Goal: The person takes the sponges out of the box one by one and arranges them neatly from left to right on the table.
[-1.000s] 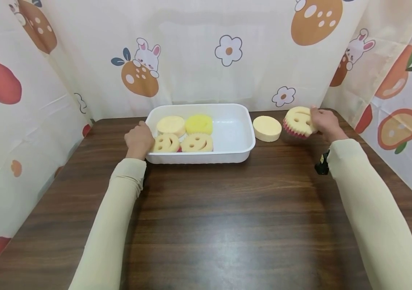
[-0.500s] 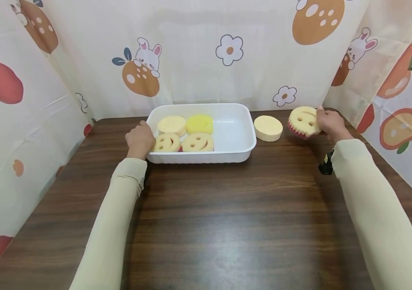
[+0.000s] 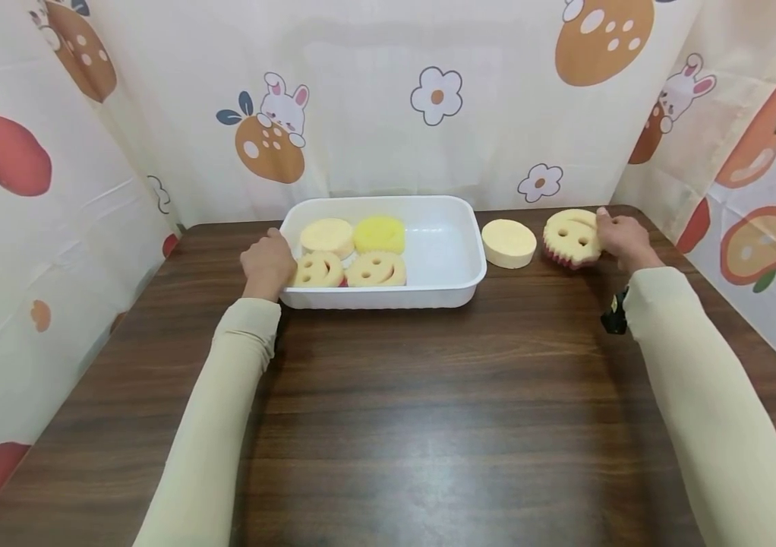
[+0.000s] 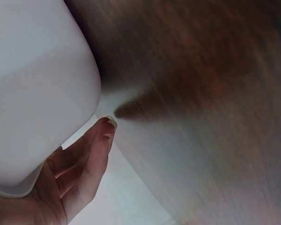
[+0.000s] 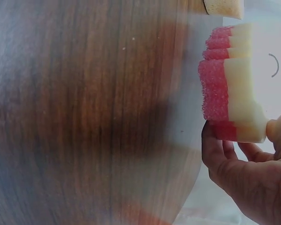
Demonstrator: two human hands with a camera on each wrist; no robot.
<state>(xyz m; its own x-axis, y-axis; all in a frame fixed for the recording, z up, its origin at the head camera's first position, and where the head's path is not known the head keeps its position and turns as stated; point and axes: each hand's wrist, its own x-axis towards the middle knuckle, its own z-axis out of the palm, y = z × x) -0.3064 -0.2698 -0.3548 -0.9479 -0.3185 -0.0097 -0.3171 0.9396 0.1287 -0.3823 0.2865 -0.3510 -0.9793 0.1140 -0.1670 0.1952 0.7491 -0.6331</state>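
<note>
My left hand (image 3: 269,264) grips the left end of a white plastic tray (image 3: 377,298); in the left wrist view its fingers (image 4: 89,173) lie along the outside of the tray wall, thumb hidden. The tray's left part holds two cream smiley sponges (image 3: 376,269) in front, with a plain cream round sponge (image 3: 327,236) and a yellow sponge (image 3: 379,234) behind them. At the far right, my right hand (image 3: 626,239) pinches a scalloped smiley sponge (image 3: 571,235) by its right edge. The right wrist view shows its red scouring layer (image 5: 214,89) under the cream foam.
A plain cream round sponge (image 3: 509,243) lies on the table between the tray and the held sponge. The dark wood table (image 3: 429,410) stretches toward me. Printed curtains (image 3: 374,121) stand along the back and both sides.
The right hand has moved slightly right with the smiley sponge, and the sponge has dropped a little and turned. The left hand and tray have stayed put, with the whole view shifting slightly.
</note>
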